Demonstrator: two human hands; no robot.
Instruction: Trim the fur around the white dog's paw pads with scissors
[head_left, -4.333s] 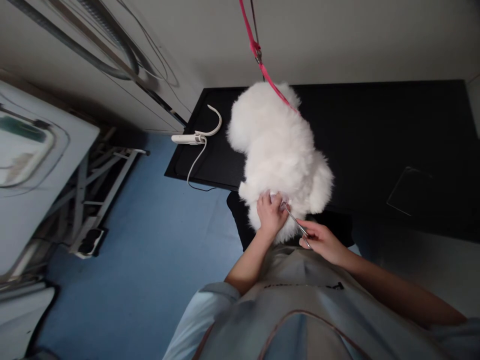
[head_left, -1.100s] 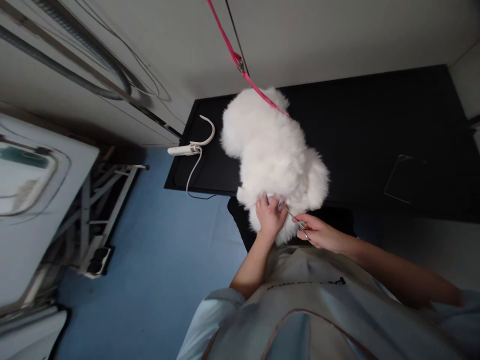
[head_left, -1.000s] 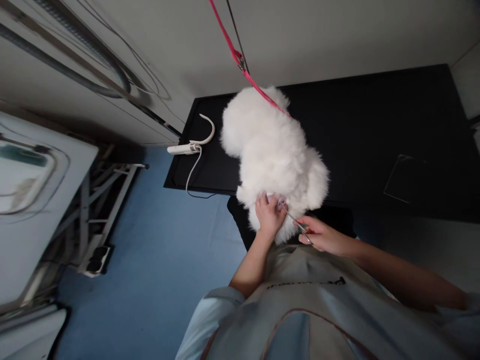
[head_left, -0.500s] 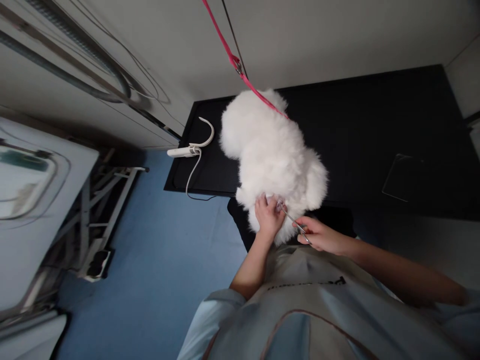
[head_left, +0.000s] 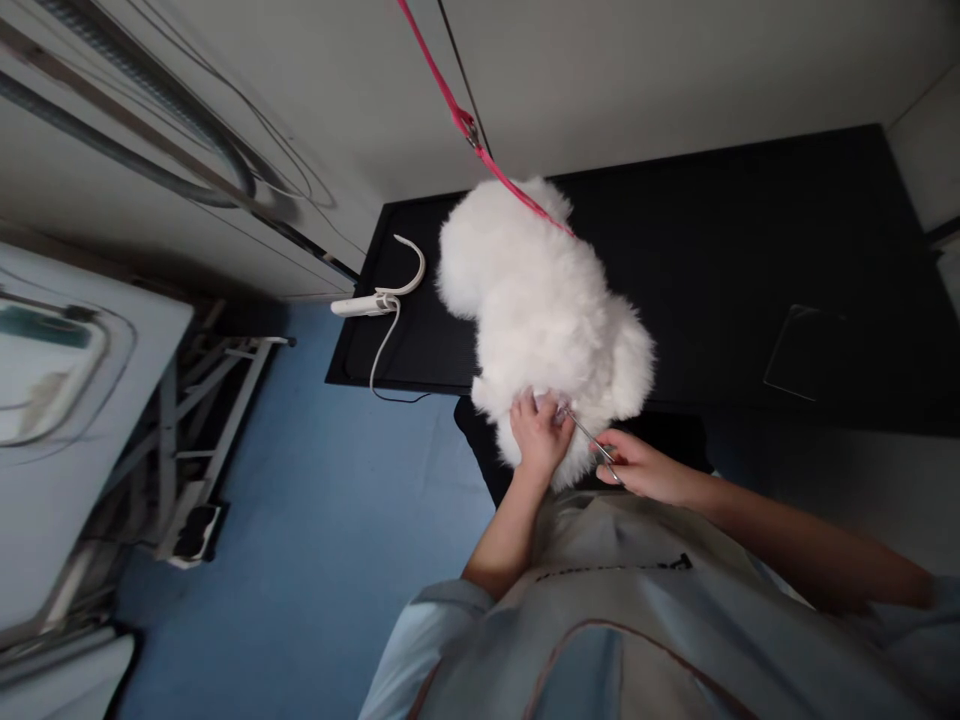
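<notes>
A fluffy white dog (head_left: 540, 300) is on the black table (head_left: 720, 260), its near end reaching over the front edge toward my body. My left hand (head_left: 541, 435) is closed on the dog's fur beside a small pinkish patch of skin, perhaps the ear; part of the grip is hidden by fur. With my right hand (head_left: 637, 465) I hold a slim metal tool with finger rings (head_left: 592, 436), like scissors or a hemostat. Its tip points up and left into the pinkish patch, close to my left fingertips. I cannot tell whether its jaws are apart.
A pink leash (head_left: 491, 165) runs from above down to the dog. On the table's left end lies a white curved device (head_left: 371, 303) with a cord. A clear flat sheet (head_left: 802, 350) rests at the right. Grey hoses (head_left: 157, 110) and a metal-framed stand (head_left: 199, 440) are at left.
The whole view has shifted very slightly. Both hands, the metal tool and the dog keep nearly the same places.
</notes>
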